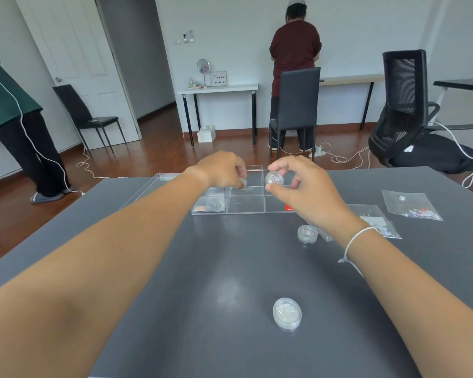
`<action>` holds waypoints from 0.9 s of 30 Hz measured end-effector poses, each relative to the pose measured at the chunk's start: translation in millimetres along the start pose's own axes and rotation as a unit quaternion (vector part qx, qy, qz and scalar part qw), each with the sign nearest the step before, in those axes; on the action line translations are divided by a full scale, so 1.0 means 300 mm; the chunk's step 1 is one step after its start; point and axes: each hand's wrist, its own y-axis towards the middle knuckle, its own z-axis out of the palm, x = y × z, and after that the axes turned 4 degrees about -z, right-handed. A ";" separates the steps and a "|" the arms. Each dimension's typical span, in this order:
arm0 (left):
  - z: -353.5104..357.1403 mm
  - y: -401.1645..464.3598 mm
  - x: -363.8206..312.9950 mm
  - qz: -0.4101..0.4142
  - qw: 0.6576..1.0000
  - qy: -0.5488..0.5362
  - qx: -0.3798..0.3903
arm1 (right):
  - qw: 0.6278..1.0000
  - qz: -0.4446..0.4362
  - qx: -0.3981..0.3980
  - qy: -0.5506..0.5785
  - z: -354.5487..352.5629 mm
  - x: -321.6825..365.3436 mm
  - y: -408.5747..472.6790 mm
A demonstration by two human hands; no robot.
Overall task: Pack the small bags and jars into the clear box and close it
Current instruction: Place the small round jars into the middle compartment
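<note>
Your right hand (301, 184) hangs over the far right part of the clear box (246, 204), its fingers (280, 165) curled nearly closed around a small jar (274, 178), thumb below and fingertips on top, the jar tipped on edge above a compartment. Your left hand (220, 170) is over the box's middle, fingers bent tight on something small and pale at their tips; what it is cannot be told. The box lies open on the grey surface (202, 268), its lid (159, 181) spread flat to the left, and a small bag (210, 205) lies in the near left compartment. Outside the box, a second jar (307, 234) stands just beside your right wrist, a third jar (287, 314) sits nearer you, and two bags (410, 204) lie to the right.
</note>
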 end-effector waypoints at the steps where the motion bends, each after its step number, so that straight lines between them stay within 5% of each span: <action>1: -0.001 0.002 -0.001 -0.004 1.000 0.009 0.004 | 1.000 -0.001 0.000 0.000 0.001 0.002 0.000; 9: -0.009 0.000 -0.002 -0.009 1.000 0.005 0.011 | 1.000 -0.006 0.000 -0.004 -0.002 0.007 -0.001; 27: 0.042 -0.306 0.211 0.001 0.968 -0.177 -0.177 | 0.997 0.019 0.050 -0.064 0.028 0.012 0.111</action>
